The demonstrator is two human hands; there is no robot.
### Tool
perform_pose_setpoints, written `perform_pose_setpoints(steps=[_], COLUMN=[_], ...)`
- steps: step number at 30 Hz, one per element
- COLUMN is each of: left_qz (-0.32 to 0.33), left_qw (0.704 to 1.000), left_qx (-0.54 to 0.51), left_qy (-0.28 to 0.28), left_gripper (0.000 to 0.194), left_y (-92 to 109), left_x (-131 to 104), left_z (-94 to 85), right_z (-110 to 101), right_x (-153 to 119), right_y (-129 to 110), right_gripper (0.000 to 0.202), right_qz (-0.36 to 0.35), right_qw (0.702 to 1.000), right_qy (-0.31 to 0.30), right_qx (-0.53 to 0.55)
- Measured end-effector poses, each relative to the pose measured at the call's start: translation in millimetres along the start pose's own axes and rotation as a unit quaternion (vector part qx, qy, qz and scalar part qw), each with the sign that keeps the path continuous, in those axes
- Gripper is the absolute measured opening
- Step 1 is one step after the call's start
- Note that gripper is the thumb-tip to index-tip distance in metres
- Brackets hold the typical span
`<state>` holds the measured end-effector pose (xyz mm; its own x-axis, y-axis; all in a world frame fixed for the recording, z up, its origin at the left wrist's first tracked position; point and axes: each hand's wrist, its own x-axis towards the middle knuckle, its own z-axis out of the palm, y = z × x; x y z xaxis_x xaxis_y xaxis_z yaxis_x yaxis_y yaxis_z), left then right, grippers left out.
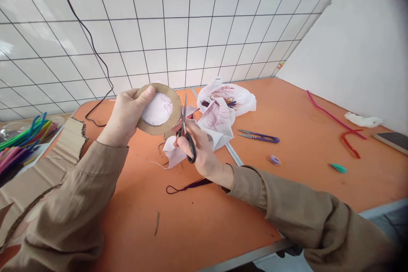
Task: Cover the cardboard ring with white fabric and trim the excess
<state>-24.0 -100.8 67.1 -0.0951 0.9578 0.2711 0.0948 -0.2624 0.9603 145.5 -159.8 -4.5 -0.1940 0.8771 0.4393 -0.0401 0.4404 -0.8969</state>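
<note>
Up off the table, my left hand [129,108] grips a brown cardboard ring [176,112] by its upper left edge, thumb on the front. White cloth with pinkish line drawing [158,110] fills the ring's opening. My right hand [200,148] is closed round black-handled scissors [190,146], whose blades point up beside the ring's right edge. Whether the blades touch the ring or cloth, I cannot tell. Behind my right hand lies more white printed cloth [218,121], and a white scrap [174,153] with a loose thread hangs or lies just below the ring.
Purple thread snips [259,137], a lilac ring-shaped item [274,160] and a green item [338,168] lie to the right. A dark tassel [191,185] is in front. A white plastic bag [242,97] rests near the wall. Corrugated cardboard [60,148] and colourful pipe cleaners [28,136] are left.
</note>
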Motion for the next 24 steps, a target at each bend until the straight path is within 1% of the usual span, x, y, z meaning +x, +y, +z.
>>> perform_pose_setpoints(steps=[2,5,8,11,14,17,21,24], left_qz=[0.002,0.002,0.0,-0.001,-0.006,-0.008,-0.003,0.003], left_qw=[1.0,1.0,1.0,1.0,1.0,1.0,1.0,1.0], left_qx=[-0.001,0.001,0.004,0.005,0.003,0.0,0.012,0.025], left_qy=[0.001,0.008,0.014,0.013,0.01,0.005,-0.005,-0.003], left_gripper=[0.03,0.029,0.03,0.03,0.03,0.031,0.032,0.032], left_y=[1.4,3.4,3.8,2.7,1.3,0.4,0.2,0.6], left_x=[-1.0,-2.7,-3.8,-3.1,-1.4,-0.5,-1.6,-2.6], left_z=[1.1,3.2,4.5,3.6,1.8,1.1,1.9,2.3], right_z=[1.0,2.8,3.3,2.5,1.7,1.8,2.0,2.1], right_x=[0.8,1.8,2.0,1.3,0.6,0.6,1.7,2.5], right_y=[-0.2,0.5,0.6,-1.9,-4.5,-3.9,-0.1,0.5], right_gripper=[0.027,0.022,0.026,0.033,0.034,0.033,0.026,0.026], right_qz=[-0.005,-0.01,0.0,0.005,0.015,0.015,0.007,-0.01], right_qw=[1.0,0.999,0.999,0.999,1.0,1.0,1.0,0.999], right_qy=[0.004,0.029,0.044,0.035,0.028,0.027,0.016,0.031], right_qx=[-0.012,-0.024,-0.011,0.0,0.001,0.004,-0.001,-0.03])
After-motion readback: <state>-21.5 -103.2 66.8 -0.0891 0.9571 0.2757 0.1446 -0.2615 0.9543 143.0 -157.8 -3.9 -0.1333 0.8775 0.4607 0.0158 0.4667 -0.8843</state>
